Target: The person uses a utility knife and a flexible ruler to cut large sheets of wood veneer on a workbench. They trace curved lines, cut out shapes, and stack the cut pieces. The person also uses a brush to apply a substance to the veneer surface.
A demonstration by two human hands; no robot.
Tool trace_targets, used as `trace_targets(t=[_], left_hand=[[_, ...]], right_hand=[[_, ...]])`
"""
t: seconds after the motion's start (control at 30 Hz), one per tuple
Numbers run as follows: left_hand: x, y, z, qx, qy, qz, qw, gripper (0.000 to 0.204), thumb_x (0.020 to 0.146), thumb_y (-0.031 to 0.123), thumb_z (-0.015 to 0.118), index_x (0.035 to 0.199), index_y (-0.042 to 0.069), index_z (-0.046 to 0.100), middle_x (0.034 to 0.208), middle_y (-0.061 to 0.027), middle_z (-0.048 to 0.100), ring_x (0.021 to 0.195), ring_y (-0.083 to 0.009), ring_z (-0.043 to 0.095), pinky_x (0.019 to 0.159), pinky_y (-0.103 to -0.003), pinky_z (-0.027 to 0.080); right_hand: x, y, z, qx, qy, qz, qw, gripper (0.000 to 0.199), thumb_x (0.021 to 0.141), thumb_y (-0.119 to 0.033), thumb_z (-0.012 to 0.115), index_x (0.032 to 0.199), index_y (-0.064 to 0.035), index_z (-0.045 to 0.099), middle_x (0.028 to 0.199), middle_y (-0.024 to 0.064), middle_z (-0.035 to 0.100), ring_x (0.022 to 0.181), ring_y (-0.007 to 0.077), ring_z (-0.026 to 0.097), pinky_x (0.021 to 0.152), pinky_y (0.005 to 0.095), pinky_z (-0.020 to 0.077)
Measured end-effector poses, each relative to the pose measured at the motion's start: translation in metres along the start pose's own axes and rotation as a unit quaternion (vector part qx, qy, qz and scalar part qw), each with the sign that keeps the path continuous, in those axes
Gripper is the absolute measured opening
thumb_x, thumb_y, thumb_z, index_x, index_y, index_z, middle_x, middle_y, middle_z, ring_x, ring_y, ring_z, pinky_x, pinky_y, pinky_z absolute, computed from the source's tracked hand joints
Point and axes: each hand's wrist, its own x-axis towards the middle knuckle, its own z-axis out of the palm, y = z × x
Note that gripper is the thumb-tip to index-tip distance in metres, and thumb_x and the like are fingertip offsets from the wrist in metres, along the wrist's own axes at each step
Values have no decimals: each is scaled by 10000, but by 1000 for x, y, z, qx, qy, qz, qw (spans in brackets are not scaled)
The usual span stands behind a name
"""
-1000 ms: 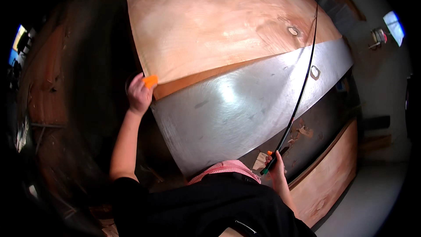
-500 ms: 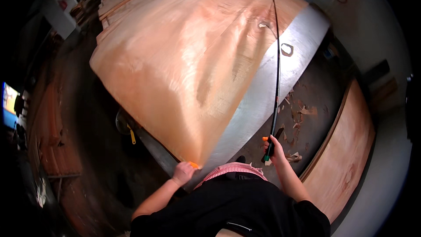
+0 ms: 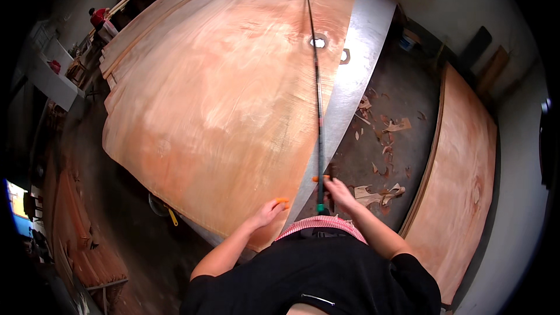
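Veneer sheet, one uppermost; left grip half-curled near its edge, hold unclear; right grip closed round one rod.

The wood sheet is wavy-grained pinkish tan, the rod black, the cloth red-and-white striped.

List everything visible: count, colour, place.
Wood sheet: one, pinkish tan, centre
Metal sheet: one, silver, right of wood sheet
Rod: one, black, across wood sheet
Wood panels: count unclear, tan, right
Wood scraps: many, tan, right of metal sheet
Boards: several, reddish, lower left
Handle: one, yellow, lower left
Coworker: one, red top, upper left
Clutter: uncountable, dim, far left
Striped cloth: one, pinkish, lower centre
Shirt: one, black, bottom centre
Left hand: one, orange-tipped, over wood sheet
Right hand: one, orange-tipped, gripping rod
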Motion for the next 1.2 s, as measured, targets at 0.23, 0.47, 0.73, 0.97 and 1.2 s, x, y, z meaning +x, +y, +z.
trace_targets(t=[0.23, 0.47, 0.73, 0.97, 1.2], left_hand=[[24, -3, -45, -154, 8, -245, 957, 397, 837, 385, 490, 995, 21, 510, 666, -77, 579, 518, -106, 534, 489, -212, 444], [-24, -27, -214, 276, 353, -181, 876, 328, 781, 300, 556, 962, 29, 519, 777, -128, 608, 624, -228, 587, 584, -343, 451], [-7, -29, -194, 511, 400, -123, 751, 447, 724, 248, 601, 1081, 11, 475, 1038, -183, 498, 984, -309, 474, 812, -372, 393], [46, -13, -89, 553, 266, 30, 789, 436, 743, 247, 586, 1085, 2, 471, 1032, -207, 472, 967, -332, 465, 792, -380, 406], [93, 42, 28, 454, -121, -114, 875, 342, 766, 302, 551, 995, 49, 570, 912, -131, 594, 841, -284, 562, 735, -359, 445]], right_hand=[[-13, -7, 16, -299, -173, -93, 934, 281, 870, -240, 411, 1081, -83, 509, 670, 69, 556, 663, 156, 561, 632, 281, 435], [-31, 34, -11, -295, -75, 55, 951, 333, 866, -304, 431, 1048, -45, 535, 760, 78, 590, 693, 156, 561, 658, 272, 428], [-24, 47, -25, -323, -110, 54, 938, 410, 854, -388, 412, 1050, -49, 531, 818, 151, 593, 804, 271, 568, 718, 332, 419], [-11, 70, -77, -335, -102, 16, 937, 407, 848, -393, 408, 1037, -57, 536, 844, 156, 596, 829, 293, 564, 727, 351, 424], [-12, 56, -165, -281, -73, 67, 955, 374, 853, -376, 415, 996, -53, 537, 726, 69, 614, 625, 188, 575, 599, 303, 442]])
